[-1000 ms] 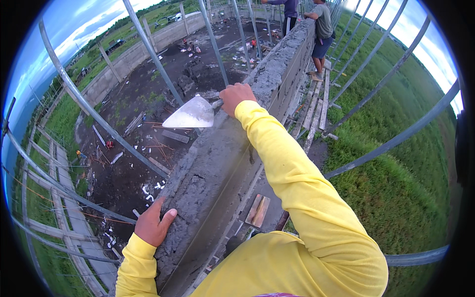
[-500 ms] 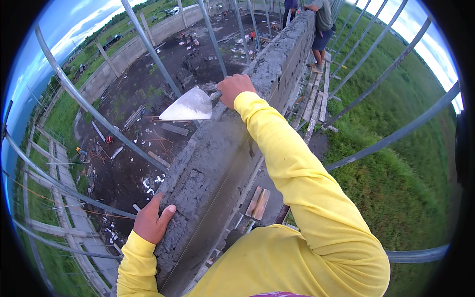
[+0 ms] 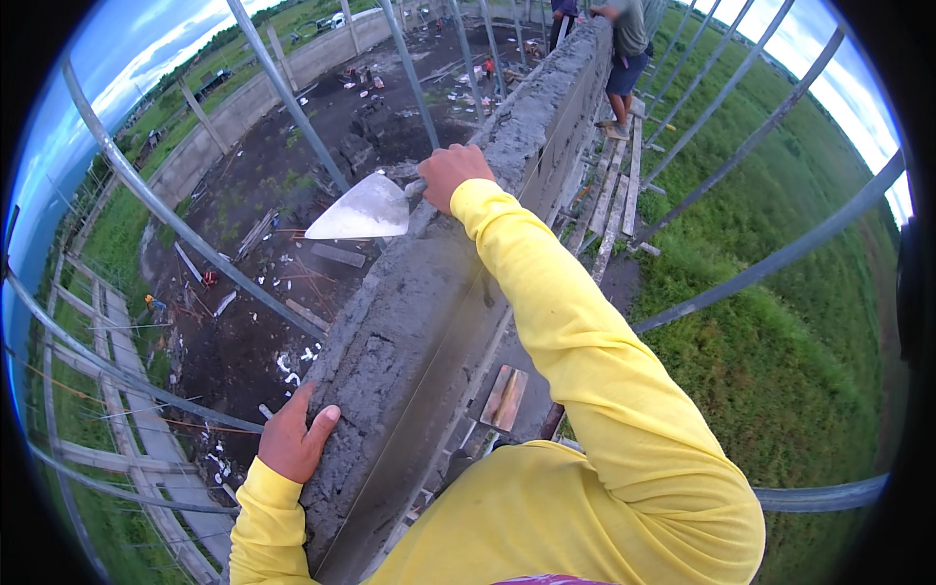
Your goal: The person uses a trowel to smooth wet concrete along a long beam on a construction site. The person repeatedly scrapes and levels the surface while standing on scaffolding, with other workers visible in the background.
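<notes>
A concrete wall with a rough, grey mortared top runs diagonally from below me to the far upper right. My right hand is closed round the handle of a trowel, just over the wall's top. The trowel's pale, triangular metal blade points left, past the wall's left edge. Nearer to me, my left hand rests on that same left edge, thumb apart from the fingers and nothing held. Some of its fingertips are hidden over the edge. A thin string stretches along the wall's right side.
Metal poles rise on both sides. Wooden planks form a walkway right of the wall, where a co-worker stands. A small board lies below on the right. Far down on the left is dark ground with debris.
The scene has shifted slightly toward the left of the picture. Both hands and the trowel keep nearly the same places relative to the wall.
</notes>
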The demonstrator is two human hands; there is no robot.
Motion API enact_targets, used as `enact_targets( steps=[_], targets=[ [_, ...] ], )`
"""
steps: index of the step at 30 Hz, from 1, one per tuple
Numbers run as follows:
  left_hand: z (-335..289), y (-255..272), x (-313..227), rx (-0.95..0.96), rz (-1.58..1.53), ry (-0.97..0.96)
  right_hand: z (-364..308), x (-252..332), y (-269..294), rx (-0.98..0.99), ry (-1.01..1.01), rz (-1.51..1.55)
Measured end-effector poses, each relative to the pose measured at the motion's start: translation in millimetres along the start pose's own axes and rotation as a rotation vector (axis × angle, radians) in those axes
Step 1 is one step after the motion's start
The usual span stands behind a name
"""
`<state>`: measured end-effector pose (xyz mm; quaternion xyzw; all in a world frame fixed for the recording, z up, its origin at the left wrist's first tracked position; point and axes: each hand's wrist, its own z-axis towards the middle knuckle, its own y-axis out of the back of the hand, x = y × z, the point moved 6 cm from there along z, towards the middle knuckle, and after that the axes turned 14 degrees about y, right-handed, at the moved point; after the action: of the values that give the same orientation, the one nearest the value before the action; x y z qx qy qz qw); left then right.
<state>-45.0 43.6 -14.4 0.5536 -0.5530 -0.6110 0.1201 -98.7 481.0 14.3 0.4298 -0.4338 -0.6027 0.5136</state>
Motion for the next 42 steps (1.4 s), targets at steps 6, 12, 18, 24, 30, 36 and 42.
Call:
enact_targets(
  steps=[6, 12, 18, 24, 30, 36, 42],
  targets=[
    [0, 0, -6, -0.007, 0.033, 0.006, -1, -1, -2, -0.010, -0.006, -0.009],
    [-1, 4, -5, -0.110, -0.004, 0.011, 1, -2, -4, 0.009, -0.005, 0.008],
    [3, 0, 6, 0.033, 0.186, 0.142, 1, -2, -6, -0.013, 0.021, -0.016],
    [-5, 5, -8, -0.106, 0.036, 0.009, 3, -2, -4, -0.012, 0.005, -0.007],
    [1, 1, 1, -0.026, 0.129, 0.054, 2, -3, -8, -0.005, -0.001, -0.014],
    [0, 0, 0, -0.103, 0.113, -0.028, 1, -3, -6, -0.018, 0.000, -0.002],
    [-3, 10, -6, -0.212, -0.024, -0.069, 3, -4, -8, -0.004, 0.000, -0.006]
  ],
)
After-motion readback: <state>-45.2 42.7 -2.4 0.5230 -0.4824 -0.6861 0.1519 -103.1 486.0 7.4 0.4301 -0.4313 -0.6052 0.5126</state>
